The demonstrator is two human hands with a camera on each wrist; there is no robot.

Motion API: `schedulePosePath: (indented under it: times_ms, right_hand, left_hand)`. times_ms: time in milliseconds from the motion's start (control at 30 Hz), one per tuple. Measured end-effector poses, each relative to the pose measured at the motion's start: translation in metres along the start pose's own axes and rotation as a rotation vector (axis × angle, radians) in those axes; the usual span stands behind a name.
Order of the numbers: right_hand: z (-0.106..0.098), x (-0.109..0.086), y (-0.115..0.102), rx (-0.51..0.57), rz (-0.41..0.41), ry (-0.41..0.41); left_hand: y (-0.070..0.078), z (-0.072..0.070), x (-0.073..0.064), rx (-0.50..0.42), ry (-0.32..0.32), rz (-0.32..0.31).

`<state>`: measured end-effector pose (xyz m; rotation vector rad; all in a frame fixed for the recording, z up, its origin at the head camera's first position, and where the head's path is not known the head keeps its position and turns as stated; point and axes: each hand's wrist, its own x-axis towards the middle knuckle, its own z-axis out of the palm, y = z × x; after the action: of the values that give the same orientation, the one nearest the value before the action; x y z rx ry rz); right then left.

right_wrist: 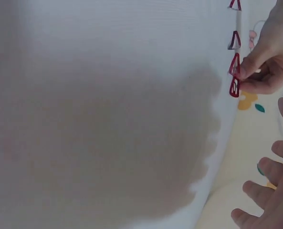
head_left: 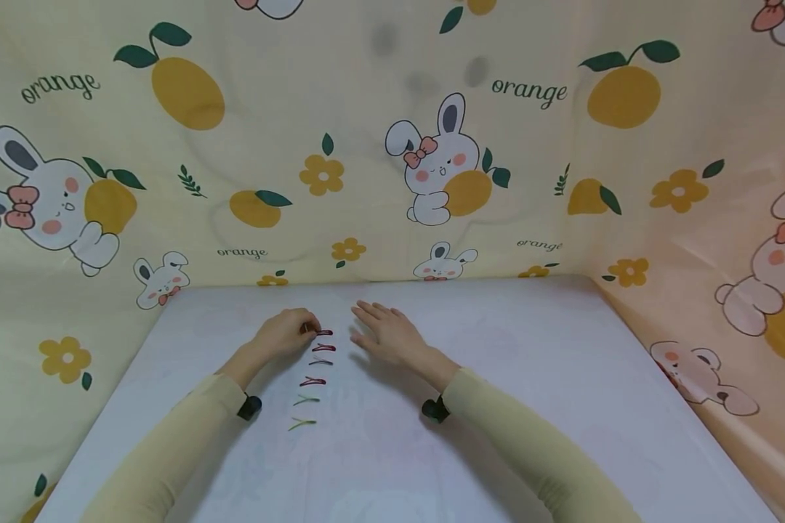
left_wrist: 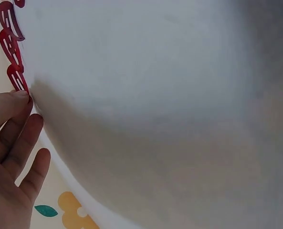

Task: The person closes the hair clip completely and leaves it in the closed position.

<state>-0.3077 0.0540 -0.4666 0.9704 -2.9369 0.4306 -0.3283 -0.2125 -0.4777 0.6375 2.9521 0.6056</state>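
Observation:
In the head view, my left hand point(head_left: 286, 333) pinches one end of a red snap hair clip point(head_left: 325, 333) between thumb and fingers, at the far end of a column of clips. The left wrist view shows the same red clip point(left_wrist: 18, 80) under the thumb. Nearer in the column lie a red clip point(head_left: 323, 348), a dark clip point(head_left: 321, 362), another red clip point(head_left: 313, 381), a green clip point(head_left: 307, 399) and a yellow-green clip point(head_left: 303, 423), their parts spread apart. My right hand point(head_left: 392, 335) is held to the right of the column, fingers extended and holding nothing.
A white table point(head_left: 549, 407) spreads beneath both hands. Behind it and at the sides hangs a cream curtain point(head_left: 360, 94) printed with rabbits and oranges. Each wrist wears a small black device, on the left wrist point(head_left: 250, 407) and the right wrist point(head_left: 435, 410).

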Motion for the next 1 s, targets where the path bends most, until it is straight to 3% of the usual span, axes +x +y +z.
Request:
schedulePosePath:
  times_ms: [433,767,1000]
  right_hand:
    - [0.010,0.015,-0.014,0.141,-0.010,0.033]
    - [0.016,0.030,-0.021,0.263,0.025,0.102]
    - [0.017,0.033,-0.027,0.261,0.040,0.152]
  left_hand:
    - [0.003,0.003,-0.002,-0.010,0.042,-0.013]
    - [0.008,0.002,-0.002,-0.045,0.114,0.019]
    - [0.015,-0.001,-0.003,-0.055,0.188,0.068]
